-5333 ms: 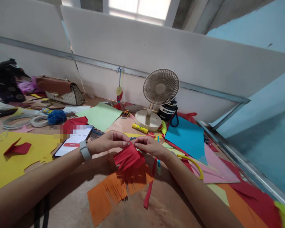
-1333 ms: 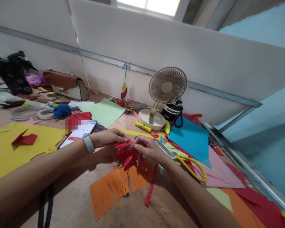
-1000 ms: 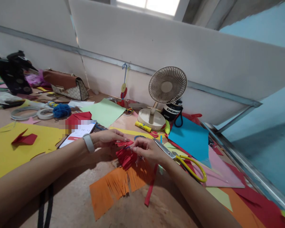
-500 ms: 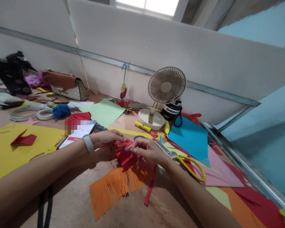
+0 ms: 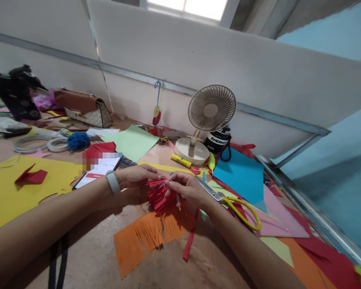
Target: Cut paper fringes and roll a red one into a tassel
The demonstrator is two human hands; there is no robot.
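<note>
Risk from here: thin blue string (image 5: 161, 184) could slip off the fringed red paper bundle (image 5: 158, 200) if L grip slackens or tension drops; too hard a pull could tear the narrow cut strips, which look weak. Loose fringe may also snag under string. Steel scissors w/ yellow loop handles (image 5: 219, 196) lie just beside R wrist; a careless forearm swing might nudge them.

Fingers: L hand (image 5: 139, 175), w/ grey wristband (image 5: 112, 182), pinches top edge of bundle, thumb vs. index, no visible gap. R hand (image 5: 186, 188): thumb & index tips also pressed together, apparently on string at bundle's R edge; can't tell if paper is caught too. Other R fingers loosely curled.

Position: bundle held betw. both hands, fringe hanging down, above the slit orange paper sheet (image 5: 129, 243), which lies flat on brown table (image 5: 93, 249). Narrow red paper strip (image 5: 189, 243) on table, R of orange sheet.
</note>
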